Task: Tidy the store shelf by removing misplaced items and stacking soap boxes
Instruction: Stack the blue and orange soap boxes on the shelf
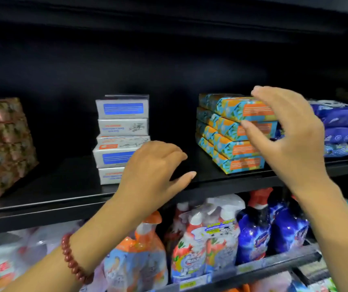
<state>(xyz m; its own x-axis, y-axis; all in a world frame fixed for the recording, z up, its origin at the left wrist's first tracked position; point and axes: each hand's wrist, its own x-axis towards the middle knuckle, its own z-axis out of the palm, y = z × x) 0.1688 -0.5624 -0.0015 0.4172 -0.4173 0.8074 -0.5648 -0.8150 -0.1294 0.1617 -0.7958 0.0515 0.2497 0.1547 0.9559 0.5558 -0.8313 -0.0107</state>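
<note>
dark shelf (67, 182): left hand (154, 169) spread, empty, by the crooked white soap boxes (122, 127); right hand (291, 133) spread at the orange-blue soap boxes (232, 131), centre right. stacking step, likely; next, square the white pile.

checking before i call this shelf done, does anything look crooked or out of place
Yes. The white soap box stack in the middle is untidy: its boxes sit shifted sideways, edges out of line, with labels facing mixed ways. The orange-and-blue stack beside it looks neater.

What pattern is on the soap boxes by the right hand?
The soap boxes are turquoise and orange with white flowers, best in the head view.
</note>
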